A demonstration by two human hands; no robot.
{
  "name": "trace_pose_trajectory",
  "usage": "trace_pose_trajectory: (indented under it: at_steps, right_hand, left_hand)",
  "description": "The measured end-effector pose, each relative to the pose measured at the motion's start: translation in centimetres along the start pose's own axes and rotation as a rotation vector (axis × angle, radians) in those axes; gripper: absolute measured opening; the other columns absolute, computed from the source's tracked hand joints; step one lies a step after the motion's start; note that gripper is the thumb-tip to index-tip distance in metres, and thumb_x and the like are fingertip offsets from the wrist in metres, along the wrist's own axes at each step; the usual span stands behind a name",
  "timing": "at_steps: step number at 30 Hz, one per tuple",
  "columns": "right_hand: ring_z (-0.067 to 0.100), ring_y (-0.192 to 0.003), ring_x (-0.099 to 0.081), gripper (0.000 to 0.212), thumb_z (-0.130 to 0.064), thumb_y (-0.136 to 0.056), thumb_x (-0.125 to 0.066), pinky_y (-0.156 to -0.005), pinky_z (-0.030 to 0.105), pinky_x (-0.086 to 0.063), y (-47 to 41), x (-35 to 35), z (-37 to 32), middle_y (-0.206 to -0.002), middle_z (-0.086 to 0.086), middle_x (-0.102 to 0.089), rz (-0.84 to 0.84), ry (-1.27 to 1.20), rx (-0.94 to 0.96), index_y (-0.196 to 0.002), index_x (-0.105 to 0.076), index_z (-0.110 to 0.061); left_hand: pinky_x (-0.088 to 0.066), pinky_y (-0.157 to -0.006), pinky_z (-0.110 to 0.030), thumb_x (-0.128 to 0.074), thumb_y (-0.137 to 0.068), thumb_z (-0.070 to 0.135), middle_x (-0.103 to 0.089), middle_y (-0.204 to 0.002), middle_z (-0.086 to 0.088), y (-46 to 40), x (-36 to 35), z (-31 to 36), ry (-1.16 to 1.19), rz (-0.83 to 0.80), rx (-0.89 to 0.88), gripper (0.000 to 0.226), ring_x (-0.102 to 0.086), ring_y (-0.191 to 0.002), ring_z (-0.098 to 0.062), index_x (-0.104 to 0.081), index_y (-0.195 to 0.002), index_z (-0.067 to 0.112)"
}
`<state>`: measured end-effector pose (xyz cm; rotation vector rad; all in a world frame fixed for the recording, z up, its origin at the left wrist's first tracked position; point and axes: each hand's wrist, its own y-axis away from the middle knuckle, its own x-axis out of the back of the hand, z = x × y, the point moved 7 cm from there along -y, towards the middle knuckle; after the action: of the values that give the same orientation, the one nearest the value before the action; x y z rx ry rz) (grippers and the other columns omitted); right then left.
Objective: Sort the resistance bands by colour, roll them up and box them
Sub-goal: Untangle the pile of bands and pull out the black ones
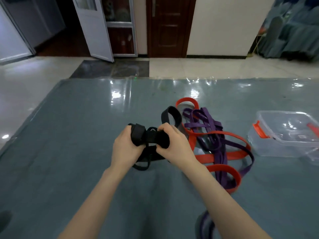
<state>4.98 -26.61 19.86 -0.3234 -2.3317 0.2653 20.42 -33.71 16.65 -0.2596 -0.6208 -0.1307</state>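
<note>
Nearest you, below your right forearm, a loop of flat purple rubber band [205,226] curls at the bottom edge of the view. Your left hand [126,149] and right hand [174,145] meet above the shiny grey-blue floor mat [69,135], both with fingers curled tight round the flat black rubber resistance band [151,137]. The left grips a folded bundle of it; the right pinches the stretch just beside that, thumb underneath. The black band looks matte and wide, partly gathered, with slack loops hanging below your hands and one open loop standing up just beyond your right knuckles. To the right of your right hand lies a tangled heap: wide orange-red rubber bands [224,154] interlaced with narrower purple rubber bands [207,125], touching and crossing each other. Farther right of that heap, apart from it, sits the clear plastic storage box with orange-red latches [269,144].
</note>
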Motion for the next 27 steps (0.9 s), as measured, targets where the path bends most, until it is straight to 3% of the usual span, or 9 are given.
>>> trace_pose_trajectory:
  at_steps: [5,9,12,16,19,21,27]
  right_hand:
    - [0.016,-0.087,-0.054,0.036,-0.011,-0.069,-0.069,-0.072,0.033,-0.049,2.5,8.5,2.5,-0.096,-0.007,-0.054,0.149,0.060,0.015,-0.098,-0.050,-0.023]
    - [0.011,-0.080,-0.053,0.034,-0.011,-0.069,-0.069,-0.066,0.023,-0.043,7.0,16.7,6.0,-0.087,-0.006,-0.057,0.304,0.031,-0.055,-0.093,-0.048,-0.025]
    - [0.013,-0.081,-0.055,0.032,-0.011,-0.069,-0.069,-0.069,0.026,-0.046,10.9,23.1,8.5,-0.087,-0.005,-0.059,0.412,0.004,-0.093,-0.093,-0.051,-0.022]
    - [0.014,-0.083,-0.058,0.032,-0.009,-0.069,-0.069,-0.072,0.031,-0.050,17.1,31.3,12.1,-0.086,-0.006,-0.062,0.525,-0.004,-0.153,-0.092,-0.052,-0.022]
    - [0.017,-0.082,-0.058,0.029,-0.005,-0.071,-0.065,-0.072,0.034,-0.051,22.3,37.0,15.4,-0.084,-0.004,-0.062,0.613,-0.001,-0.236,-0.092,-0.052,-0.020]
    - [0.019,-0.079,-0.056,0.028,-0.003,-0.071,-0.064,-0.069,0.034,-0.050,25.9,40.3,17.8,-0.081,-0.002,-0.059,0.654,0.025,-0.290,-0.090,-0.051,-0.019]
    - [0.007,-0.071,-0.050,0.037,-0.007,-0.070,-0.063,-0.064,0.024,-0.043,35.1,47.8,24.6,-0.076,-0.014,-0.052,0.732,0.141,-0.473,-0.086,-0.045,-0.035]
  left_hand:
    - [-0.040,-0.068,-0.028,-0.069,-0.072,0.020,-0.059,-0.092,0.007,1.4,-3.8,8.6,-0.071,-0.051,-0.188,0.030,-0.056,-0.085,-0.018,-0.051,-0.096,0.023]
    - [-0.047,-0.073,-0.036,-0.071,-0.070,0.029,-0.062,-0.095,0.003,4.3,-9.6,16.4,-0.004,-0.092,-0.278,0.034,-0.059,-0.090,-0.023,-0.052,-0.096,0.019]
    - [-0.047,-0.072,-0.035,-0.076,-0.069,0.032,-0.065,-0.095,0.002,7.3,-14.9,22.4,0.047,-0.149,-0.369,0.036,-0.061,-0.091,-0.024,-0.050,-0.094,0.026]
    - [-0.037,-0.062,-0.028,-0.075,-0.073,0.027,-0.070,-0.090,0.000,12.0,-22.1,29.6,0.166,-0.199,-0.360,0.033,-0.064,-0.087,-0.026,-0.051,-0.095,0.025]
    - [-0.037,-0.058,-0.024,-0.072,-0.074,0.025,-0.066,-0.083,0.006,15.5,-27.9,34.7,0.176,-0.290,-0.408,0.031,-0.062,-0.083,-0.023,-0.049,-0.095,0.027]
    - [-0.042,-0.062,-0.030,-0.071,-0.072,0.023,-0.065,-0.083,0.005,17.6,-31.8,37.6,0.183,-0.361,-0.433,0.032,-0.061,-0.082,-0.025,-0.050,-0.096,0.025]
    - [-0.046,-0.062,-0.036,-0.069,-0.067,0.024,-0.066,-0.078,0.000,23.7,-42.4,45.2,0.081,-0.539,-0.596,0.034,-0.060,-0.078,-0.031,-0.048,-0.093,0.022]
